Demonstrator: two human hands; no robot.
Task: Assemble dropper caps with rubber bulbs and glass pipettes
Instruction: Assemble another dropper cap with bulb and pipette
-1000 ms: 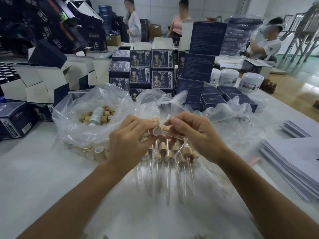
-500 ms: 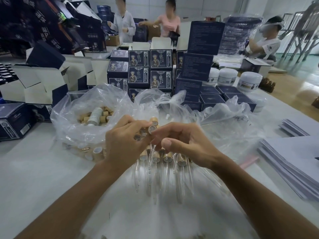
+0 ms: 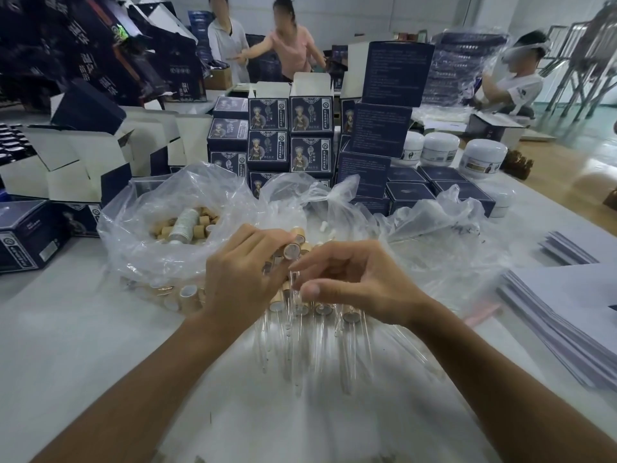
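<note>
My left hand grips a tan dropper cap with its open round end turned toward me. My right hand is just right of it, its fingers curled beside a thin glass pipette that runs down from the cap. Whether they pinch the glass is hidden. Below my hands a row of assembled droppers lies on the table, caps away from me, glass tips toward me. A clear plastic bag at the left holds several loose tan caps.
Stacks of dark blue printed boxes stand behind the bags, with white jars at the right. Open white cartons sit at the left. Stacked sheets lie at the right. Three people work in the background.
My right hand has drawn its fingers back from the cap and sunk a little. The cap stays in my left hand. The pipette now hangs downward from the cap instead of pointing right.
</note>
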